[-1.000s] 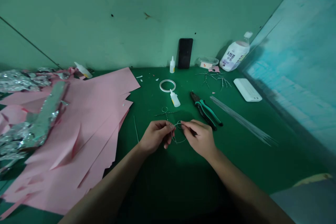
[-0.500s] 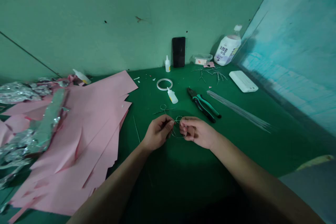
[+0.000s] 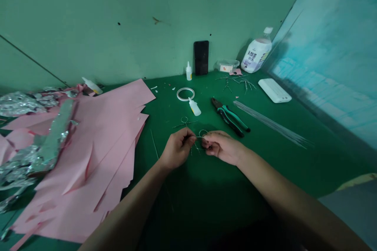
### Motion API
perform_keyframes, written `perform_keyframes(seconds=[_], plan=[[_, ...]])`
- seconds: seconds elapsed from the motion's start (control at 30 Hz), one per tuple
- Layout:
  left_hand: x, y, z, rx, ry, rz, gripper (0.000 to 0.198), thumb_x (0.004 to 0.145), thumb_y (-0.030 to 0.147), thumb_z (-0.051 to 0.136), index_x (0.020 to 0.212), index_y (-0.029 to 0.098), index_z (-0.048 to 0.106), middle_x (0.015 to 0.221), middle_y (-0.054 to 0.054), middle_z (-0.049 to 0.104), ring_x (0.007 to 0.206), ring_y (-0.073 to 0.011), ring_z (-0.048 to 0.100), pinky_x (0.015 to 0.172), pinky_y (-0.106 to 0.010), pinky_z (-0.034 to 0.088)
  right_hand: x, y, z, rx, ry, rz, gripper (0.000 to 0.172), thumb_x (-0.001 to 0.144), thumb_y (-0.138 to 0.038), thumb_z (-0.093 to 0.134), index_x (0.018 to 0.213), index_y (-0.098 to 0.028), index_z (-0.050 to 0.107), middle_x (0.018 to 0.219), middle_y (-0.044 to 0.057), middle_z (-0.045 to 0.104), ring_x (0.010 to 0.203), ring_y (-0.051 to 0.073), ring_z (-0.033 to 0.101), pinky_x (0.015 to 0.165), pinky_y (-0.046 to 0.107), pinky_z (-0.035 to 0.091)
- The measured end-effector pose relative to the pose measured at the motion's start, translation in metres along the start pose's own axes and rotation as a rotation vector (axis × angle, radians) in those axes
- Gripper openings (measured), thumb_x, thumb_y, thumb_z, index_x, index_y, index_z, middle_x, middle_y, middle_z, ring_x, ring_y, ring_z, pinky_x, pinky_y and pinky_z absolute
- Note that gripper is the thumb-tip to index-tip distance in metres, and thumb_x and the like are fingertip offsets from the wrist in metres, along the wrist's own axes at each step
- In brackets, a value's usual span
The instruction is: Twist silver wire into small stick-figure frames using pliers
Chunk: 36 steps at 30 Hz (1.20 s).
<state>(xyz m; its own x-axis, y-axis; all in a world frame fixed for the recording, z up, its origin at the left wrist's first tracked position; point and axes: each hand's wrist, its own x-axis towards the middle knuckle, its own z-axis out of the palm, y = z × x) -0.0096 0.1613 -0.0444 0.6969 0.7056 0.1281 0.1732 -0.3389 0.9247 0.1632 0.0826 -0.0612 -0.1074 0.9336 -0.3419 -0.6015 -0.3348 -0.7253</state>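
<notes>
Both hands meet over the green table [image 3: 206,188] and pinch one thin bent wire piece [image 3: 199,138] between them. My left hand [image 3: 176,150] grips its left end with closed fingers. My right hand [image 3: 221,147] pinches the right end, where a small loop shows just above the fingers. A second bent wire figure [image 3: 185,122] lies on the table just beyond the hands.
Green-handled pliers [image 3: 230,117], a bundle of straight wires [image 3: 272,125], a glue bottle [image 3: 194,107] and a tape ring [image 3: 185,94] lie beyond. Pink paper sheets [image 3: 97,149] and crumpled foil [image 3: 32,149] cover the left. A phone [image 3: 201,57], white bottle [image 3: 256,55] and white box [image 3: 274,90] stand at the back.
The wire's wide loop has been drawn tighter between the hands. My right hand has turned and closed in on the left; the view has shifted slightly.
</notes>
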Motion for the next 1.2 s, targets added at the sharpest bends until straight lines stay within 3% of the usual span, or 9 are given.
perform_keyframes(seconds=[0.1, 0.23, 0.4, 0.57, 0.7, 0.93, 1.07, 1.2], plan=[[0.001, 0.000, -0.002, -0.305, -0.054, -0.148, 0.020, 0.087, 0.028, 0.058, 0.072, 0.015, 0.054, 0.062, 0.003, 0.048, 0.051, -0.0069, 0.039, 0.047, -0.020, 0.029, 0.000, -0.001, 0.001, -0.021, -0.007, -0.036, 0.029, 0.075, -0.027, 0.076, 0.058, -0.016, 0.055, 0.060, -0.003, 0.048, 0.060, 0.010, 0.045, 0.047, 0.022, 0.031], [0.001, 0.001, -0.004, -0.873, -0.264, -0.431, 0.022, 0.082, 0.031, 0.066, 0.072, 0.013, 0.056, 0.064, 0.000, 0.049, 0.047, -0.0052, 0.037, 0.037, -0.016, 0.020, -0.001, 0.000, 0.001, -0.057, -0.032, -0.082, 0.024, 0.078, -0.031, 0.075, 0.067, -0.016, 0.059, 0.064, -0.002, 0.052, 0.060, 0.009, 0.047, 0.050, 0.023, 0.035], [0.000, 0.002, -0.001, -1.207, -0.381, -0.542, 0.019, 0.072, 0.022, 0.075, 0.072, 0.011, 0.060, 0.066, 0.000, 0.047, 0.047, -0.0029, 0.035, 0.033, -0.011, 0.019, 0.002, 0.005, 0.002, -0.090, -0.058, -0.116, 0.026, 0.079, -0.037, 0.073, 0.070, -0.016, 0.060, 0.062, -0.003, 0.055, 0.052, 0.008, 0.049, 0.045, 0.022, 0.034], [-0.002, -0.002, 0.005, -1.158, -0.333, -0.485, 0.020, 0.075, 0.022, 0.076, 0.072, 0.011, 0.059, 0.065, 0.000, 0.050, 0.045, -0.0021, 0.037, 0.033, -0.010, 0.023, 0.004, 0.007, 0.005, -0.116, -0.019, -0.177, 0.034, 0.077, -0.040, 0.075, 0.064, -0.017, 0.053, 0.056, -0.004, 0.055, 0.042, 0.006, 0.046, 0.040, 0.021, 0.032], [-0.004, -0.004, 0.008, -1.068, -0.281, -0.416, 0.020, 0.075, 0.022, 0.076, 0.073, 0.012, 0.059, 0.068, -0.001, 0.056, 0.046, -0.0045, 0.046, 0.033, -0.011, 0.026, 0.006, 0.009, 0.007, -0.156, 0.026, -0.245, 0.038, 0.078, -0.043, 0.074, 0.063, -0.018, 0.049, 0.054, -0.006, 0.054, 0.038, 0.005, 0.044, 0.038, 0.020, 0.032], [-0.001, -0.002, 0.006, -0.925, -0.275, -0.402, 0.021, 0.082, 0.029, 0.069, 0.075, 0.012, 0.059, 0.074, -0.003, 0.058, 0.051, -0.0082, 0.055, 0.034, -0.014, 0.034, 0.005, 0.011, 0.006, -0.282, 0.112, -0.365, 0.033, 0.082, -0.044, 0.069, 0.070, -0.020, 0.049, 0.055, -0.008, 0.052, 0.039, 0.006, 0.044, 0.037, 0.021, 0.033], [0.001, -0.001, 0.003, -0.897, -0.285, -0.417, 0.024, 0.078, 0.028, 0.074, 0.093, 0.012, 0.062, 0.085, -0.006, 0.060, 0.064, -0.0121, 0.060, 0.035, -0.015, 0.037, 0.002, 0.008, 0.005, -0.497, 0.153, -0.463, 0.032, 0.085, -0.046, 0.064, 0.071, -0.021, 0.050, 0.063, -0.005, 0.051, 0.045, 0.007, 0.043, 0.042, 0.023, 0.032], [0.001, 0.002, 0.004, -0.996, -0.205, -0.401, 0.042, 0.072, 0.015, 0.078, 0.107, 0.018, 0.056, 0.084, -0.003, 0.059, 0.071, -0.0118, 0.058, 0.041, -0.014, 0.038, 0.001, 0.005, 0.006, -0.721, 0.241, -0.609, 0.033, 0.086, -0.043, 0.063, 0.066, -0.020, 0.051, 0.073, -0.001, 0.054, 0.061, 0.011, 0.048, 0.055, 0.026, 0.038]])
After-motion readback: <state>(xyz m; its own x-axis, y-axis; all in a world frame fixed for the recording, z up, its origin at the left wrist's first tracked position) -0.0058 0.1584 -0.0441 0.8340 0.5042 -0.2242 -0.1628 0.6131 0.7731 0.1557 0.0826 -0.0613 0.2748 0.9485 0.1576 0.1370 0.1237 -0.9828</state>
